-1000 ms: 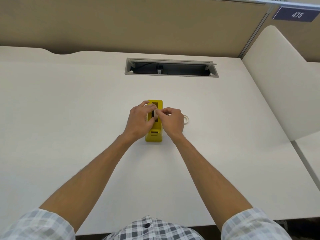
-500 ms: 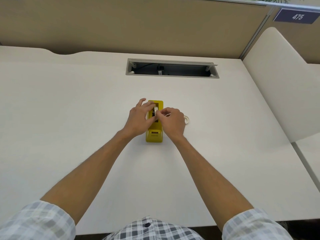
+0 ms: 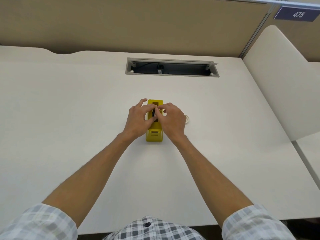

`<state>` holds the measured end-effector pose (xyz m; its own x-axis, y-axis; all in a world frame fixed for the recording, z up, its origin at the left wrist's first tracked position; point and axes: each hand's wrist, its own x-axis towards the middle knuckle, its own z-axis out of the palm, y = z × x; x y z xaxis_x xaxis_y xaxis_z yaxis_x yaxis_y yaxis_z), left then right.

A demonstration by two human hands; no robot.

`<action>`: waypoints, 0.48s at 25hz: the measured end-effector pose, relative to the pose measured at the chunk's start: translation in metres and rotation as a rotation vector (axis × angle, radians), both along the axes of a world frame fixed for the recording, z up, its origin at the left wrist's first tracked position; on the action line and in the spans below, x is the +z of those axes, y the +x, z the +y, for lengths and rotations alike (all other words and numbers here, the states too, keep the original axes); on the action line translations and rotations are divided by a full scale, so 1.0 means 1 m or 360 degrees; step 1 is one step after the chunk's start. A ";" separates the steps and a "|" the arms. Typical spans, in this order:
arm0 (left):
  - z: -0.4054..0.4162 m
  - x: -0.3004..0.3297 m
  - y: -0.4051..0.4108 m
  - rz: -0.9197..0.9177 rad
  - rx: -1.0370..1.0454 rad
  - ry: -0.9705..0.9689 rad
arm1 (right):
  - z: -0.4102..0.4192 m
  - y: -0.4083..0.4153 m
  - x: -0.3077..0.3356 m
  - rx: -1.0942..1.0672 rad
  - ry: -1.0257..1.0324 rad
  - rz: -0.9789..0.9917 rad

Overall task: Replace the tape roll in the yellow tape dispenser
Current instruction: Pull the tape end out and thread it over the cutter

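Head view is showing 2 plaid sleeves (image 3: pixel 34 222) at the bottom edge, with both bare forearms reaching up the frame to the centre. The yellow tape dispenser (image 3: pixel 154 135) is standing on the white desk (image 3: pixel 69 110) at mid-frame, its long axis running up the picture and its cutter end facing the lower edge. The left hand (image 3: pixel 138 120) is curling over the dispenser's left side, thumb and fingers closing on something small and pale at the central slot; the right hand (image 3: pixel 171 120) is meeting it there, fingertips pinching at the same spot. What exactly is being pinched is too small to tell; it is judged to be the tape roll or its core. A pale tape roll (image 3: pixel 187 119) is lying flat on the desk just right of the right hand, touched by neither hand.

Judged step: working the roll at the slot, either lifting it out or seating it. The next move is calling for a straight, level motion along the slot while 1 hand steadies the body.

Further up, an open cable tray (image 3: pixel 129 66) is sitting in the desk, a tan partition (image 3: pixel 138 23) is rising behind, and a sign reading 475 (image 3: pixel 297 14) is showing at upper right.
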<state>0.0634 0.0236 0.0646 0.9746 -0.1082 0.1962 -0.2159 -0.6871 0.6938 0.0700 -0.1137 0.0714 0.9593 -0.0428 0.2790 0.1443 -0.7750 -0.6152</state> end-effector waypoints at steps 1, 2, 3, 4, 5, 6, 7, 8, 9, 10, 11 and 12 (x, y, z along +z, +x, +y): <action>0.001 -0.001 0.001 -0.0012 0.0005 0.0006 | 0.000 0.001 0.001 -0.0013 0.0004 0.0024; 0.001 -0.001 0.001 -0.0019 0.0010 0.0012 | -0.001 0.002 0.001 -0.0023 0.0006 0.0044; 0.001 -0.001 0.000 -0.0025 0.0014 0.0011 | -0.001 0.003 0.002 -0.0028 0.0011 0.0056; 0.001 -0.001 0.000 -0.0037 0.0012 -0.0004 | -0.002 0.003 0.002 -0.0028 0.0016 0.0062; 0.000 0.000 -0.001 -0.0054 0.0002 -0.0038 | -0.001 0.003 0.002 -0.0027 0.0024 0.0066; 0.000 0.000 -0.002 -0.0058 -0.0006 -0.0097 | -0.001 0.002 0.002 -0.0025 0.0034 0.0073; -0.001 0.000 -0.003 -0.0048 -0.0004 -0.0166 | -0.001 0.002 0.002 -0.0025 0.0039 0.0081; -0.002 0.000 -0.002 -0.0023 0.0014 -0.0222 | -0.001 0.002 0.002 -0.0025 0.0037 0.0087; -0.002 0.001 -0.001 0.0009 0.0047 -0.0248 | -0.001 0.003 0.002 -0.0026 0.0027 0.0089; -0.001 0.001 0.001 0.0036 0.0081 -0.0246 | -0.001 0.003 0.001 -0.0028 0.0017 0.0092; -0.001 0.001 0.003 0.0062 0.0095 -0.0221 | -0.002 0.003 0.001 -0.0030 0.0015 0.0096; 0.000 0.001 0.006 0.0090 0.0080 -0.0180 | -0.002 0.002 0.001 -0.0031 0.0019 0.0096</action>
